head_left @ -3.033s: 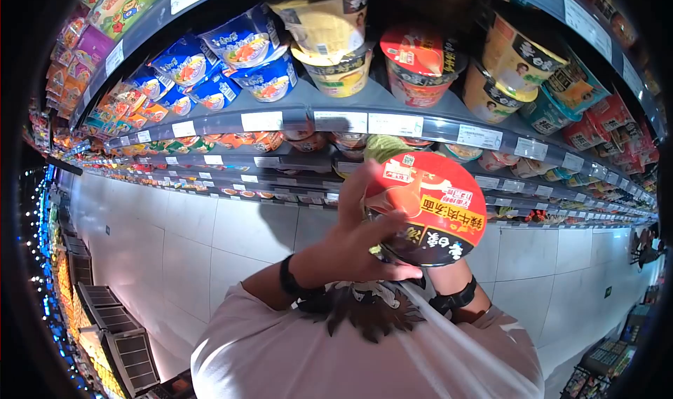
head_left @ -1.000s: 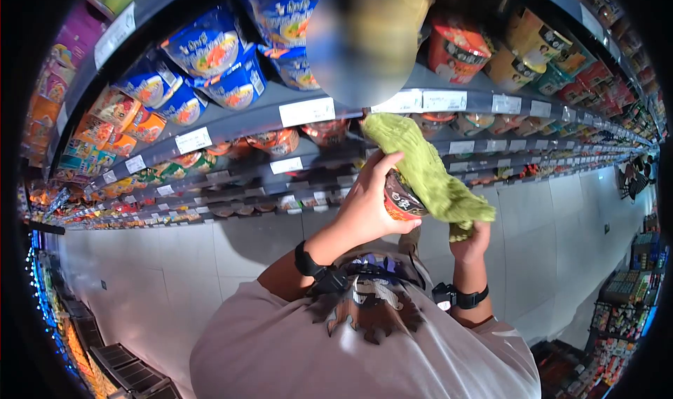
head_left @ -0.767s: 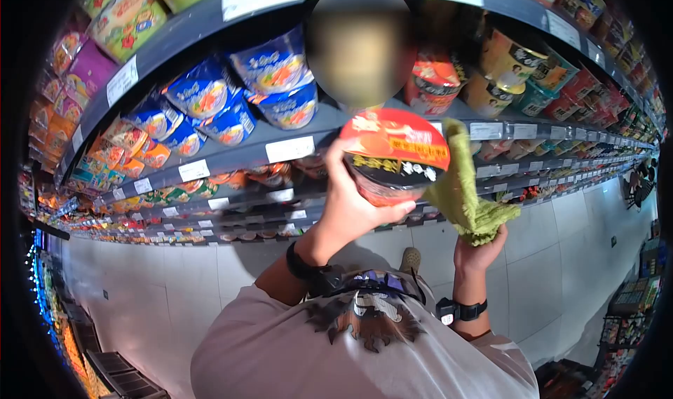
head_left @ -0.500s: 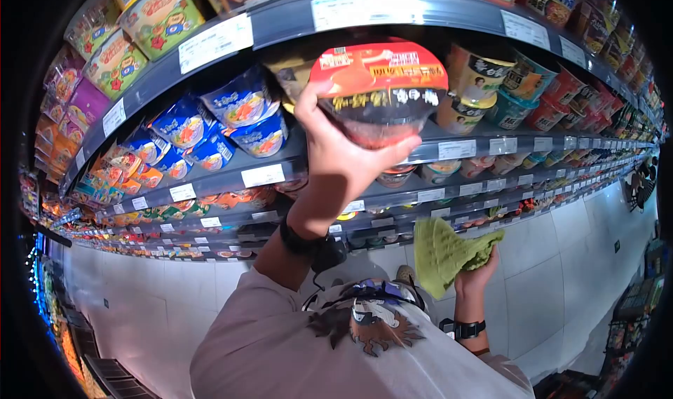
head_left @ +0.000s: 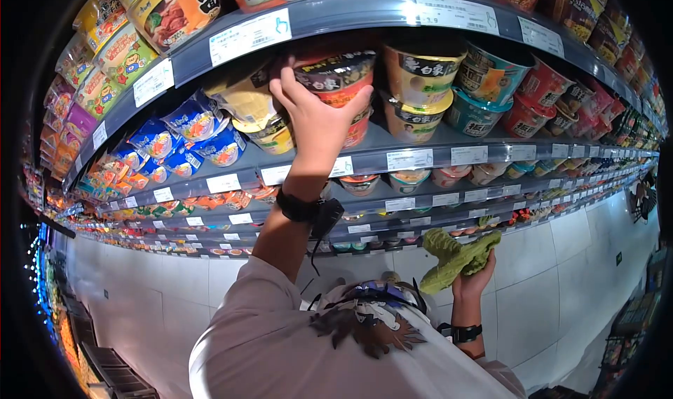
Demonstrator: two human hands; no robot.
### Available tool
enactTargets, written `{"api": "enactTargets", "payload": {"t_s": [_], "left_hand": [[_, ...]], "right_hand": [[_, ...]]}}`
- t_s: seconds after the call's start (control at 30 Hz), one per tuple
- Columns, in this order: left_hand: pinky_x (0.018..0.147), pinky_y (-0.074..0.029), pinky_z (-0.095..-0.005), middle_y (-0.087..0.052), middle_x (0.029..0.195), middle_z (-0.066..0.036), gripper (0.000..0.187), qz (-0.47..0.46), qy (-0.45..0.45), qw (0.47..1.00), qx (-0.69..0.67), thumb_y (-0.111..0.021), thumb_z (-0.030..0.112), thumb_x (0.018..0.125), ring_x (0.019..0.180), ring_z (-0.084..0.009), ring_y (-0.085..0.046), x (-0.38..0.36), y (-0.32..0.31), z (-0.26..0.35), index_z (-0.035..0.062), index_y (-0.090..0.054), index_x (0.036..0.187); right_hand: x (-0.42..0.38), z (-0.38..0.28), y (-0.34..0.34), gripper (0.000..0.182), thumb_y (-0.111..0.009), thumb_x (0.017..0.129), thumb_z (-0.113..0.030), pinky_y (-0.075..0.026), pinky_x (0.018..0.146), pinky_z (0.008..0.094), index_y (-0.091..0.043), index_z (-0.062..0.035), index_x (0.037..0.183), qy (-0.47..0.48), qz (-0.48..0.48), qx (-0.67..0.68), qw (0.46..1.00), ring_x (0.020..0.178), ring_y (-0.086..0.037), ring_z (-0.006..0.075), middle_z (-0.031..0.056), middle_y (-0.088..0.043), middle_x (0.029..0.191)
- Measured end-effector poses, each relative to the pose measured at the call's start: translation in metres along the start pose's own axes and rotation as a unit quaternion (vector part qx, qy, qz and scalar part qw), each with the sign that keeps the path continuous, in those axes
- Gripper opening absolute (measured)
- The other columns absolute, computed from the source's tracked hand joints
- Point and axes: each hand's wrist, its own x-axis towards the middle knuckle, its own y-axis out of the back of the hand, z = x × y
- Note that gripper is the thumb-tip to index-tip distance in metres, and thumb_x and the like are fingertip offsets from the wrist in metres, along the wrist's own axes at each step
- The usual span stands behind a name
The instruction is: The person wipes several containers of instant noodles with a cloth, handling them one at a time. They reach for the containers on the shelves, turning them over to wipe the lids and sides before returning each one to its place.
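Observation:
On the shelf, my left hand (head_left: pixel 315 111) is wrapped round a red and black noodle cup (head_left: pixel 336 76), thumb on its right side and fingers on its left. That cup sits on top of another red cup (head_left: pixel 356 131). Yellow cups (head_left: pixel 270 134) stand to its left, and a stack of yellow and black cups (head_left: pixel 419 73) to its right. Low on the right, over the floor, my right hand (head_left: pixel 474 276) holds a crumpled green cloth (head_left: pixel 449 259).
Above runs the edge of an upper shelf (head_left: pixel 378 10) with price labels and more cups. Blue cups (head_left: pixel 193 122) are farther left, teal cups (head_left: pixel 484 83) farther right. Lower shelves of cups and a tiled floor (head_left: pixel 540 280) lie below.
My left hand has moved the red and black cup from in front of the shelf back in among the other cups. The view has shifted slightly, and the green cloth hangs in a different shape.

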Motion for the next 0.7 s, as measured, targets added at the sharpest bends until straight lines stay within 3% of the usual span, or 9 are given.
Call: {"api": "enactTargets", "payload": {"t_s": [0.07, 0.13, 0.2, 0.23, 0.27, 0.33, 0.4, 0.57, 0.7], "left_hand": [[0.107, -0.038, -0.0505, -0.026, 0.137, -0.027, 0.119, -0.011, 0.05, 0.999, 0.009, -0.093, 0.035, 0.066, 0.128, -0.0462, -0.036, 0.0, -0.005, -0.001, -0.0028, -0.018, 0.149], [0.111, -0.035, -0.053, -0.021, 0.145, -0.029, 0.118, -0.003, 0.069, 0.997, 0.019, -0.092, 0.035, 0.068, 0.136, -0.049, -0.031, -0.004, -0.007, 0.004, -0.0011, -0.017, 0.153], [0.114, -0.031, -0.056, -0.012, 0.153, -0.029, 0.109, 0.035, -0.005, 0.994, 0.107, -0.089, 0.034, 0.072, 0.143, -0.0505, -0.023, -0.007, -0.007, 0.008, 0.0017, -0.023, 0.152], [0.116, -0.026, -0.0594, -0.02, 0.156, -0.026, 0.091, 0.086, -0.078, 0.985, 0.129, -0.087, 0.03, 0.075, 0.145, -0.0512, -0.022, -0.011, -0.008, 0.012, 0.0026, -0.038, 0.148], [0.116, -0.026, -0.0594, -0.02, 0.156, -0.026, 0.091, 0.086, -0.077, 0.984, 0.136, -0.087, 0.03, 0.075, 0.145, -0.0512, -0.022, -0.01, -0.009, 0.015, 0.0026, -0.038, 0.148], [0.117, -0.022, -0.06, -0.036, 0.152, -0.021, 0.079, 0.009, -0.255, 0.96, 0.113, -0.084, 0.025, 0.078, 0.145, -0.0444, -0.029, -0.005, -0.007, 0.026, 0.0027, -0.044, 0.144], [0.114, -0.022, -0.0637, -0.054, 0.137, -0.013, 0.073, -0.077, -0.272, 0.949, 0.14, -0.082, 0.029, 0.077, 0.137, -0.0352, -0.045, 0.006, -0.01, 0.059, 0.0068, -0.052, 0.14], [0.112, -0.027, -0.0617, -0.063, 0.112, -0.01, 0.071, -0.208, -0.28, 0.916, 0.196, -0.083, 0.038, 0.073, 0.112, -0.0322, -0.058, 0.024, -0.03, 0.084, 0.0102, -0.058, 0.133], [0.112, -0.031, -0.0584, -0.062, 0.093, -0.005, 0.046, -0.136, -0.295, 0.93, 0.17, -0.078, 0.031, 0.076, 0.098, -0.0293, -0.06, 0.026, -0.039, 0.076, 0.0126, -0.067, 0.117]], "right_hand": [[0.011, -0.01, 0.002, 0.046, -0.03, 0.105, -0.039, -0.043, 0.104, 0.0433, -0.053, -0.0066, 0.127, 0.006, -0.051, -0.001, 0.999, 0.114, -0.057, 0.0287, 0.0119, -0.061, 0.12], [0.018, -0.019, 0.003, 0.047, -0.029, 0.105, -0.04, -0.046, 0.1, 0.0431, -0.055, -0.0058, 0.123, -0.022, 0.02, -0.03, 0.999, 0.11, -0.059, 0.0298, 0.0131, -0.063, 0.116], [0.03, -0.022, 0.012, 0.047, -0.03, 0.105, -0.041, -0.047, 0.098, 0.0427, -0.056, -0.0056, 0.12, -0.039, 0.018, -0.036, 0.998, 0.109, -0.06, 0.0294, 0.013, -0.063, 0.115], [0.035, -0.022, 0.017, 0.047, -0.03, 0.105, -0.042, -0.048, 0.096, 0.0424, -0.057, -0.0055, 0.118, -0.05, 0.02, -0.04, 0.998, 0.108, -0.06, 0.0289, 0.0128, -0.064, 0.113], [0.041, -0.023, 0.021, 0.047, -0.03, 0.105, -0.042, -0.048, 0.096, 0.0424, -0.057, -0.0055, 0.118, -0.057, 0.019, -0.04, 0.997, 0.108, -0.06, 0.0289, 0.0128, -0.064, 0.113], [0.048, -0.023, 0.03, 0.046, -0.032, 0.105, -0.042, -0.049, 0.094, 0.0411, -0.058, -0.0056, 0.116, -0.082, 0.008, -0.042, 0.996, 0.108, -0.061, 0.0263, 0.0125, -0.065, 0.111], [0.054, -0.021, 0.037, 0.045, -0.034, 0.105, -0.042, -0.048, 0.095, 0.0405, -0.057, -0.0059, 0.119, -0.094, 0.008, -0.043, 0.995, 0.108, -0.061, 0.0251, 0.0117, -0.065, 0.112], [0.056, -0.024, 0.032, 0.044, -0.038, 0.105, -0.042, -0.047, 0.098, 0.0396, -0.055, -0.0072, 0.128, -0.118, -0.003, -0.025, 0.993, 0.109, -0.06, 0.0232, 0.009, -0.063, 0.118], [0.058, -0.031, 0.036, 0.044, -0.039, 0.105, -0.04, -0.047, 0.099, 0.04, -0.054, -0.0077, 0.13, -0.105, 0.004, -0.037, 0.994, 0.111, -0.059, 0.0229, 0.0073, -0.062, 0.119]]}}
